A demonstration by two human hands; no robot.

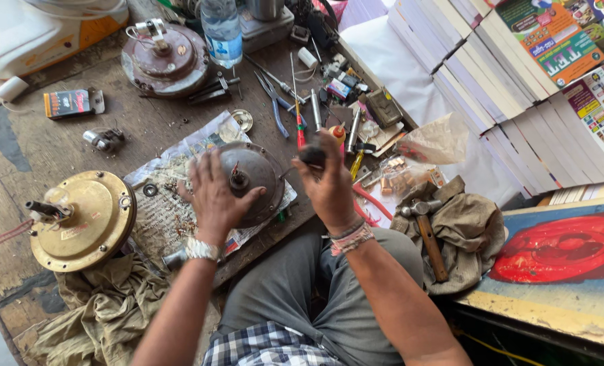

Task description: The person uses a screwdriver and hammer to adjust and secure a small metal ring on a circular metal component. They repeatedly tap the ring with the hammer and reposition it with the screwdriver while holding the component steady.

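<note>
Left hand (pixel 213 193): palm down, fingers spread, resting on the left side of a dark domed motor housing (pixel 258 177). The housing sits on a sheet of newspaper (pixel 166 217) at the middle of the wooden bench (pixel 146 122), just ahead of the person's knee. A short shaft (pixel 237 177) stands up from the housing centre, beside the left fingertips.

Right hand (pixel 329 186): fingers curled shut around a dark tool handle (pixel 313 156), held at the housing's right edge. Working end of the tool is hidden; cannot tell whether it touches the housing (motion blur on both hands).

Surroundings:
- Brass-coloured motor cover (pixel 85 220) to the left of the newspaper, its spindle pointing left, red wire trailing off.
- Rust-brown round housing (pixel 166 59) at the far side of the bench, a clear plastic water bottle (pixel 222 30) just beside it.
- Pliers (pixel 275 102) and a red-handled screwdriver (pixel 299 115) lie beyond the dark housing, among loose small tools.
- Hammer (pixel 427 234) with wooden handle rests on a crumpled khaki cloth (pixel 468 234) to the right of the right hand.
- Stacks of books (pixel 505 88) fill the upper right.
- Small box (pixel 71 103) upper left, well apart from both hands.
</note>
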